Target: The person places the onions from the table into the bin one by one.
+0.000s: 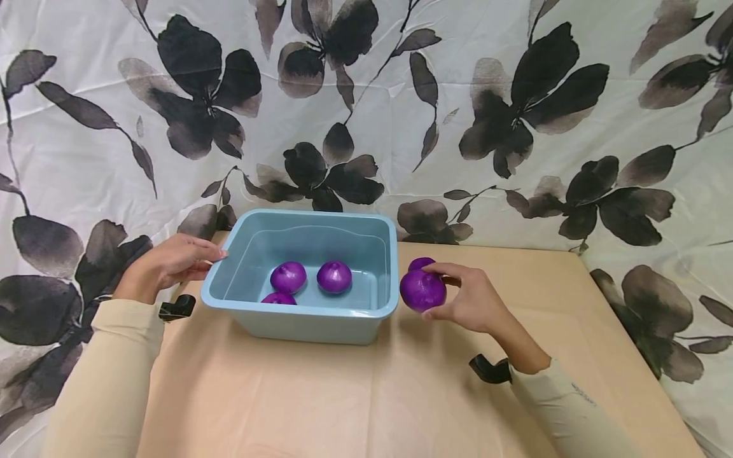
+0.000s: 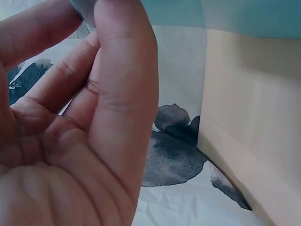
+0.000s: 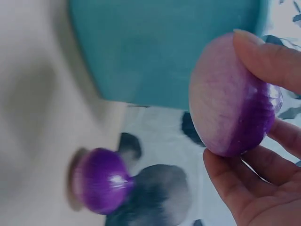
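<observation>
1. Head view: a light-blue tub is seen standing upright on the tan-covered table, toward the far edge.
2. Three purple onions are contained in the tub: one at left, one near the middle, and one at the front, which is partly hidden by the near rim.
3. Left hand: the tub's left rim is pinched between thumb and fingers. In the left wrist view, the fingers are seen raised to the tub's edge at the top of the frame; the exact contact is cut off there.
4. Right hand: an onion is pinched between the thumb and the fingertips. It is held above the table, just beside the tub's right side; whether the tub is touched cannot be told.
5. Right wrist view: one side of the held onion is seen as pale pink, the other as glossy purple.
6. Another onion is observed resting on the table, apart from the held one; in the head view it is largely covered by it.
7. Surroundings: the table is backed by a white floral cloth. Both forearms are covered by cream sleeves.
</observation>
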Available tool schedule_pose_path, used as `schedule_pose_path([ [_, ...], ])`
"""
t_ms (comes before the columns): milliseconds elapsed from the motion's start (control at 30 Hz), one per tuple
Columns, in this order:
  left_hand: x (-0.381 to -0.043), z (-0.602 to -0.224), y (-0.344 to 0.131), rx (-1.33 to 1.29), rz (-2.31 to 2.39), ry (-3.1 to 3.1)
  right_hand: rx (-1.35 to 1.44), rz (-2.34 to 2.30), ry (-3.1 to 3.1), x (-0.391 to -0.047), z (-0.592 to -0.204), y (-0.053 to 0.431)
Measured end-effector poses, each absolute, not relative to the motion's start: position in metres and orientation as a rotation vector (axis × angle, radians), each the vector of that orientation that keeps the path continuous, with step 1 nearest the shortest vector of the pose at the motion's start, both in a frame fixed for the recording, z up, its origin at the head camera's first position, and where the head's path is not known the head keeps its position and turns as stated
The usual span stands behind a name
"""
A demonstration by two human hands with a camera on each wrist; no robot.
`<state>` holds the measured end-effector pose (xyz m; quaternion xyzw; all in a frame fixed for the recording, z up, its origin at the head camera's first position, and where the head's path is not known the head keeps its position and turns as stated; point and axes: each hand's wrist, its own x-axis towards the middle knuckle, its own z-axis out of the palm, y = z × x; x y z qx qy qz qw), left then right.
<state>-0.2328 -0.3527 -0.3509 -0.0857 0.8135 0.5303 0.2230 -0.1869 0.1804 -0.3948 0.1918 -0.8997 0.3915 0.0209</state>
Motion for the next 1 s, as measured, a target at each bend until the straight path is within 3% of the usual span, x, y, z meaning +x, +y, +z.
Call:
schedule_pose_path([
  [467, -0.23, -0.348, -0.351, -0.256, 1.462, 2.267, 0.775, 1.221, -2.74, -0.183, -0.341, 0.17],
  [1000, -0.23, -0.348, -0.351, -0.258, 1.459, 2.284, 1.113, 0.957, -2.476, -0.215, -0.333, 0.115],
])
